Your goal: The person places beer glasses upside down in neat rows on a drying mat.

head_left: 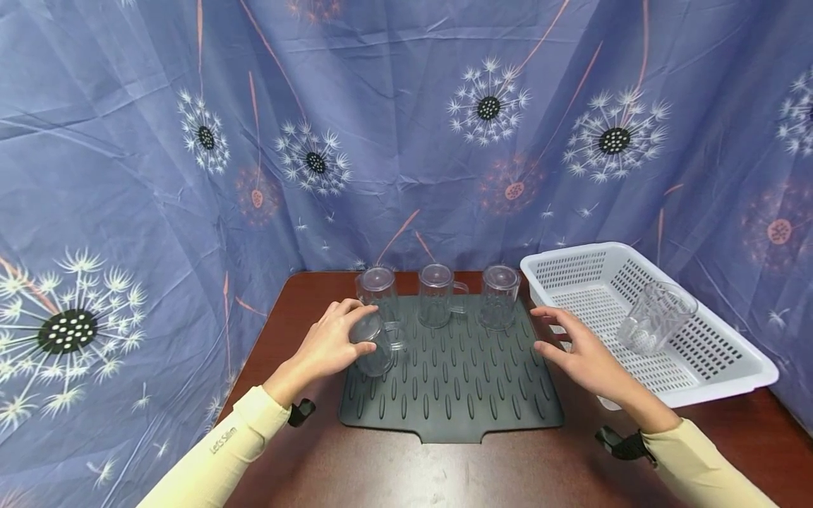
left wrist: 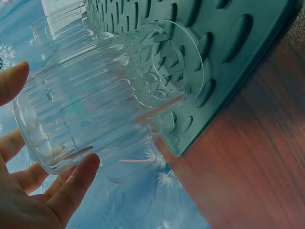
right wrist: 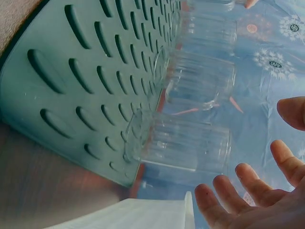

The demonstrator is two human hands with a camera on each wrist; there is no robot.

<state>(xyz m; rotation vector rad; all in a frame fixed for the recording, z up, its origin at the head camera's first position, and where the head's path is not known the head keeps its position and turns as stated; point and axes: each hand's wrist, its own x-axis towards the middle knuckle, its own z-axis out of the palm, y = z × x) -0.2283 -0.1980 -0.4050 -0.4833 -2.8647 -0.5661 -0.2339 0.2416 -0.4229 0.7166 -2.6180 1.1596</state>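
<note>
My left hand [head_left: 333, 339] has its thumb and fingers round the raised base of a clear glass mug [head_left: 376, 353]. That mug stands upside down, its rim at the dark ribbed drying mat [head_left: 444, 381] and its handle pointing right. My right hand [head_left: 587, 353] holds nothing; its fingers are spread beside the mat's right edge, near the basket. Along the mat's back edge three more upturned glass mugs stand in a row: a left mug [head_left: 375, 282], a middle mug [head_left: 435, 303] and a right mug [head_left: 498, 300].
At the right, a white perforated plastic basket [head_left: 571, 255] sits on the brown wooden table [head_left: 394, 473]. One more clear glass [head_left: 657, 317] leans tilted inside it. Behind the table hangs a blue curtain [head_left: 394, 141] with dandelion prints.
</note>
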